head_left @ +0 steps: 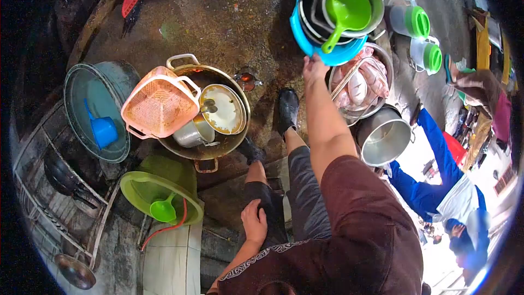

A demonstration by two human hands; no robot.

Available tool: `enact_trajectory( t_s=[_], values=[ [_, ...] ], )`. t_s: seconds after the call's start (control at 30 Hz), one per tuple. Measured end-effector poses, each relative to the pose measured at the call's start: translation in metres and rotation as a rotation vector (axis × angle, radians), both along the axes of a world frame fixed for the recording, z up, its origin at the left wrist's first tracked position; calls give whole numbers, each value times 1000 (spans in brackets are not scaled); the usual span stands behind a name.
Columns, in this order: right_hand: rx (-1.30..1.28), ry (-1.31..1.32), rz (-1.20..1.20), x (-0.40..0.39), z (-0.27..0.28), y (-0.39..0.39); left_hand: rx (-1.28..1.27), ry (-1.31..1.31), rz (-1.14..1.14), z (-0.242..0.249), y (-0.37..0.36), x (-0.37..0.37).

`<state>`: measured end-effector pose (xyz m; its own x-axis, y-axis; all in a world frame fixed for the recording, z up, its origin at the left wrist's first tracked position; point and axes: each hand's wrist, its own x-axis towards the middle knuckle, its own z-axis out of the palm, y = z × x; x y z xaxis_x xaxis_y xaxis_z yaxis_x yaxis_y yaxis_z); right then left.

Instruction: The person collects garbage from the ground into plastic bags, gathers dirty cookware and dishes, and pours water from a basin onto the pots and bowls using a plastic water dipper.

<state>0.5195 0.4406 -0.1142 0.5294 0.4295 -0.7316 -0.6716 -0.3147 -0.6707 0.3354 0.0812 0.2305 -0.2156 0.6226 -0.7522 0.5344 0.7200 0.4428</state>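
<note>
My right hand [315,69] reaches forward with its fingers on the near rim of a blue basin [299,31]. A metal pot [377,1] sits in the basin, and a green dipper [349,8] lies in that pot. Just right of my hand stands a metal pot full of raw meat [357,84]. My left hand [254,222] rests on my leg, fingers loosely extended and holding nothing. Ahead of it on the left, a large two-handled pan [244,128] holds a pink plastic basket [161,101], a stained white lid [229,110] and a small metal pot [191,134].
At left stand a grey tub [73,95] with a blue dipper [103,131] and a green tub [185,177] with a green dipper [162,209]. An aluminium pot [386,142] and green-lidded jugs [417,22] stand right. People in blue [436,147] are beyond. The floor [234,33] looks wet.
</note>
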Motion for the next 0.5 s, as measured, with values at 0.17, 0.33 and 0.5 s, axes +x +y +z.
enact_trajectory(
  t_s=[0.17,0.33,0.5],
  values=[
    [-82,54,17,-47,32,-55,34,22,-12,5,-7,-3],
    [-157,67,123,-51,37,-106,59,20,7,2,-22,-6],
    [-189,56,274,-38,38,-155,29,14,75,7,-22,-3]
  ],
)
